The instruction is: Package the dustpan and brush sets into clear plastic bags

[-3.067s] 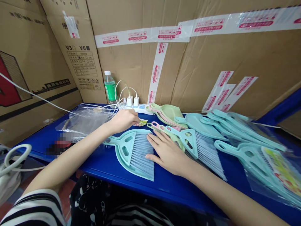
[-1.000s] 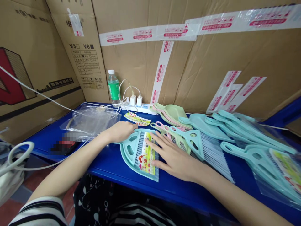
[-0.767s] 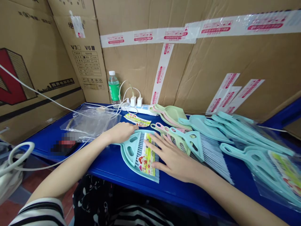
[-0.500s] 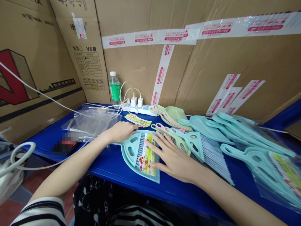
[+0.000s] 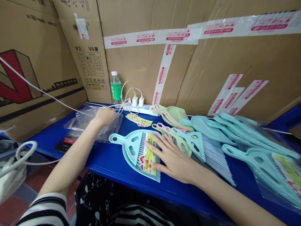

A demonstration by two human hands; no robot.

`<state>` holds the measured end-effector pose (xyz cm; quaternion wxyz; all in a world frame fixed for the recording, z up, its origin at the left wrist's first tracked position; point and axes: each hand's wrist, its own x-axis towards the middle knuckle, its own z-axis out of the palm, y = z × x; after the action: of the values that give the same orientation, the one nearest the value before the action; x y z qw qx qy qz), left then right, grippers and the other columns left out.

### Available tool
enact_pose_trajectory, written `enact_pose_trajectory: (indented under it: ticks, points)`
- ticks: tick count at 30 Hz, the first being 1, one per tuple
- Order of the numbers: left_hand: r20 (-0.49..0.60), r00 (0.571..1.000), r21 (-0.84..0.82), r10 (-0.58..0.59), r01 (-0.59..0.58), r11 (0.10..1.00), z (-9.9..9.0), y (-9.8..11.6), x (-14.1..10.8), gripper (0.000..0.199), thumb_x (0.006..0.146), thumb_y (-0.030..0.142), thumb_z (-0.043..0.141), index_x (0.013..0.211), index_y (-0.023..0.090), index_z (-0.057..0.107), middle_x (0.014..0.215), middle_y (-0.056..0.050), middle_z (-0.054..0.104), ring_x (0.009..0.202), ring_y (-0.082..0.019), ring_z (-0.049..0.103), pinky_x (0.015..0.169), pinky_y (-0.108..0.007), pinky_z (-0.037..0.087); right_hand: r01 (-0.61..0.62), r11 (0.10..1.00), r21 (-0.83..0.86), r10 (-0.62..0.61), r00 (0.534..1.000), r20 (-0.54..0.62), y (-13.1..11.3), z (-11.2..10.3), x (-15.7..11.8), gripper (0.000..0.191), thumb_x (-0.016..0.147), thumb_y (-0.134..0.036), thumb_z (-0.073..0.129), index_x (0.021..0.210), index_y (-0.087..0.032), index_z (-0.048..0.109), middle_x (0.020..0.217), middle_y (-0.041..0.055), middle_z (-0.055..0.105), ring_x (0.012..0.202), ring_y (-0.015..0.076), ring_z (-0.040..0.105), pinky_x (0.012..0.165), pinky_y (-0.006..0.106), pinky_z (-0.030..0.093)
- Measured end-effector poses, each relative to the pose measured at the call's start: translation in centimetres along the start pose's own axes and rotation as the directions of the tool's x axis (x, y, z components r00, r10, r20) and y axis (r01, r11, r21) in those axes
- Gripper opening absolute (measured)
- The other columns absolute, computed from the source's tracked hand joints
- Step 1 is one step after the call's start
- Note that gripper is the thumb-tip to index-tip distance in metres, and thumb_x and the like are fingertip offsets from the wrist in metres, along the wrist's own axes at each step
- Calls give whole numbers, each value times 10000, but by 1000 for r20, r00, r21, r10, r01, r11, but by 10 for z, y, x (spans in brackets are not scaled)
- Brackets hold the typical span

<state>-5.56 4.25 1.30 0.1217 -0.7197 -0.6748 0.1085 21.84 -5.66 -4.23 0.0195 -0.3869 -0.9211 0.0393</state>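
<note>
A teal dustpan [image 5: 128, 160] with a small brush nested in it lies flat near the table's front edge, its handle to the left. Across the bristles is a yellow-green printed card [image 5: 148, 155]. My right hand [image 5: 168, 157] is spread out, fingertips on the card's right side. Over the clear plastic bags [image 5: 84, 121] at the left, my left hand [image 5: 105, 116] reaches with its fingers bent down; whether it grips the plastic cannot be made out. Another printed card [image 5: 138, 120] lies behind the dustpan.
Behind and right lie green and pink dustpans [image 5: 175, 114], several brushes [image 5: 198, 146] and teal dustpans [image 5: 235, 128]. A bagged set [image 5: 261, 166] is at the right. A bottle [image 5: 116, 89], power strip [image 5: 145, 109] and cables stand before cardboard boxes [image 5: 145, 69].
My left hand has left the dustpan's handle area and moved left and back to the plastic bags. The dustpan's handle is now uncovered. My right hand has stayed in place.
</note>
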Motion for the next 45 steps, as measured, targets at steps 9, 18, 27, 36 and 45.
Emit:
enact_pose_trajectory:
  ticks: [9,18,27,36,45]
  points:
    - [156,987,-24,27,-24,999,5,0,7,607,911,324,457,1440,63,314,1422,-232,443,1283,-304,477,1013,-351,407,11,1000,14,-11,1000,0,1,-2,-1,682,904,-569,456,1491,-268,284,1563,143,223,1411,389,142,1090,646,203]
    - [119,992,3,28,-29,1000,2,-1,1,535,829,137,427,1363,131,445,1322,-189,563,1196,-289,564,920,-361,482,10,1000,7,-9,1000,-2,1,-1,-1,680,903,-565,464,1490,-268,289,1563,135,220,1410,392,142,1089,647,208]
    - [46,990,3,131,-131,991,-1,-9,1,501,764,5,401,1225,118,563,1239,-146,634,1202,-232,561,978,-293,435,8,1000,17,-8,1000,7,0,-3,0,680,904,-554,469,1488,-251,295,1562,147,210,1409,389,150,1086,645,211]
    - [-63,969,-106,240,-245,964,-4,-12,-1,497,785,82,388,1243,188,549,1129,-67,686,1059,-201,633,921,-284,460,8,1000,2,-8,1000,3,0,-1,-1,684,904,-565,461,1484,-237,307,1557,155,227,1405,393,166,1086,638,224]
    - [-49,925,-275,376,-375,886,-13,-14,-7,308,746,84,407,934,191,627,934,-16,703,874,-159,644,800,-240,453,20,1000,0,-20,1000,-22,3,2,-1,677,908,-581,436,1491,-272,286,1559,144,238,1409,387,169,1086,646,219]
